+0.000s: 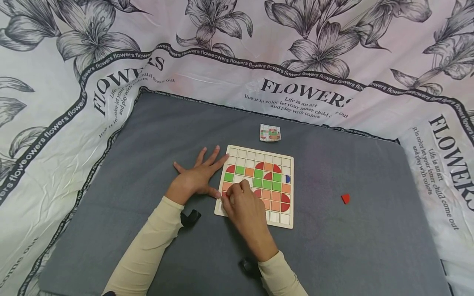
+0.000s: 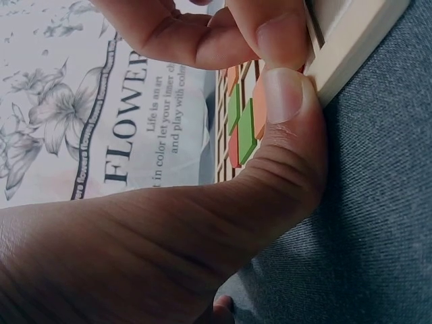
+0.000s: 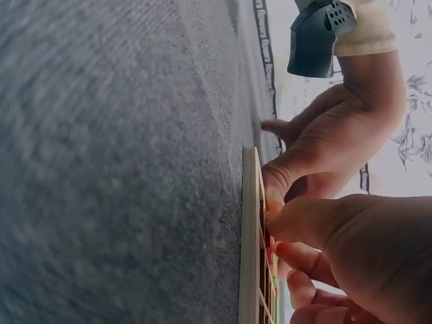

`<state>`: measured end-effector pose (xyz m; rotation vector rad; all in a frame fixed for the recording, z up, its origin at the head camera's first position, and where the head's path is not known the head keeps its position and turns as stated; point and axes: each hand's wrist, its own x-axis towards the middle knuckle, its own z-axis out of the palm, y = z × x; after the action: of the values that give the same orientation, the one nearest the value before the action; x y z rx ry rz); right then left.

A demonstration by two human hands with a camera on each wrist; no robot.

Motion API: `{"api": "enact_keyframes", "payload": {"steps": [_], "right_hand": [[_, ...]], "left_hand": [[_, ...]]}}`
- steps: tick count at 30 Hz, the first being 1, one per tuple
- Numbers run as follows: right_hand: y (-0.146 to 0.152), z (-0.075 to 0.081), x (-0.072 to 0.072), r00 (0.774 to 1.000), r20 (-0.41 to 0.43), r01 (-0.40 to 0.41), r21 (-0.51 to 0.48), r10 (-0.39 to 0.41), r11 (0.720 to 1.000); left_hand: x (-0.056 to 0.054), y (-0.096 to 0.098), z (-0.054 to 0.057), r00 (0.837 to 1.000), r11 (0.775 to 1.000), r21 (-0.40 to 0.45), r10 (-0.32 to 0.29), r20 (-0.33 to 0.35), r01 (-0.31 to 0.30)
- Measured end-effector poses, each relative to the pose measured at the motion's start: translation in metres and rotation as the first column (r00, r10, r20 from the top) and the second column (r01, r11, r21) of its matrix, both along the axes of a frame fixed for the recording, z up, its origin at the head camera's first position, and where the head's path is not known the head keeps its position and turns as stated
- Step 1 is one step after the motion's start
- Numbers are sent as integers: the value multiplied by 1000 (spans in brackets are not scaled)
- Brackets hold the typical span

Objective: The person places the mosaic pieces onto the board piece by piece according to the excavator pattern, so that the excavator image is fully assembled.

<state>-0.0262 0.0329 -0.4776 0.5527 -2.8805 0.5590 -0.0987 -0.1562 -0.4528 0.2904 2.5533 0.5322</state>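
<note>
A square wooden grid board (image 1: 255,150) lies on the grey surface, filled partly with green, orange, red and blue pieces. My left hand (image 1: 196,179) spreads its fingers at the board's left edge, its thumb (image 2: 287,101) touching the board near the lower left corner. Over the board's lower left cells, my right hand (image 1: 246,205) has its fingers curled and its thumb beside the left thumb. Its fingertips pinch a small red piece (image 3: 269,248), mostly hidden by them. Among the set pieces are green squares (image 2: 247,131) and a blue half-round (image 1: 287,179).
A loose red quarter-round piece (image 1: 345,199) lies to the right of the board. Behind the board is a small printed pattern card (image 1: 270,133). A flower-printed cloth (image 1: 222,70) borders the grey surface (image 1: 314,255) at the back and sides.
</note>
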Motion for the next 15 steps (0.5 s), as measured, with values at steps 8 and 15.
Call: {"api": "enact_keyframes", "payload": {"steps": [8,15], "right_hand": [[4,2,0,1000,6,15,-29,-15,999],[25,10,-4,997,42,67,-132,-62,989]], "left_hand": [[1,1,6,1000,1000,0,-9,8,9],[1,1,4,1000,1000,-14,-9,0,9]]}}
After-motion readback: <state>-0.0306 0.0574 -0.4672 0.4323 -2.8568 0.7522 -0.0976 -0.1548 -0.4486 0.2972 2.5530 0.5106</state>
